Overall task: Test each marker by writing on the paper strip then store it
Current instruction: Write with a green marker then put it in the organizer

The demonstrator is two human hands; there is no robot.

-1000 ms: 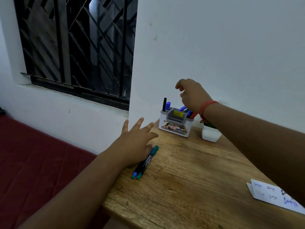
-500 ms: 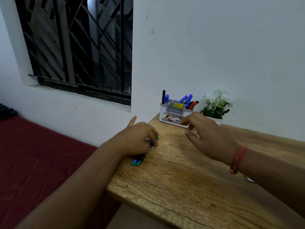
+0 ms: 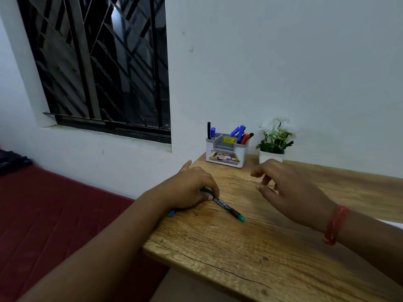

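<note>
My left hand [image 3: 189, 188] lies on the wooden table [image 3: 250, 247] and pinches a black marker with green ends [image 3: 226, 207], which points right across the wood. A blue marker tip [image 3: 171, 213] sticks out from under the same hand at the table's left edge. My right hand [image 3: 287, 192] hovers just right of the marker, fingers relaxed and holding nothing. A grey-and-white organizer [image 3: 226, 159] at the back holds several blue, black and red markers [image 3: 239, 132]. A white corner of the paper strip [image 3: 394, 224] shows at the right edge, mostly hidden by my right forearm.
A small potted plant [image 3: 273, 140] stands right of the organizer against the white wall. A barred window [image 3: 98, 66] is at the left. A red mattress [image 3: 54, 214] lies below the table's left edge.
My right hand came back from the organizer and now hovers near the left hand. My left hand closed on the markers and swung the green one so it points right.
</note>
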